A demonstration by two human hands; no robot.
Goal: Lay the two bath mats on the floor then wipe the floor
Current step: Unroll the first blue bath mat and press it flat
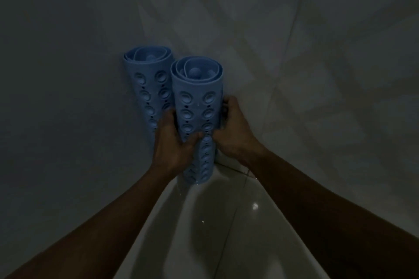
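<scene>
Fingers curled tight on both sides! The left hand (172, 142) wraps around the near mat (197, 102), thumb across its front, and the right hand (235, 129) clamps the same roll from the other side. That blue roll stands upright in the wall corner, above the glossy floor (226, 222). Just left of it, touching, the second mat (149, 79) leans rolled against the wall (68, 75), unheld.

One camera only, worn on my head. It looks forward and down along my forearms into a dim tiled corner (226, 161), close enough that my hands sit mid-frame and the floor (226, 222) fills the bottom.
</scene>
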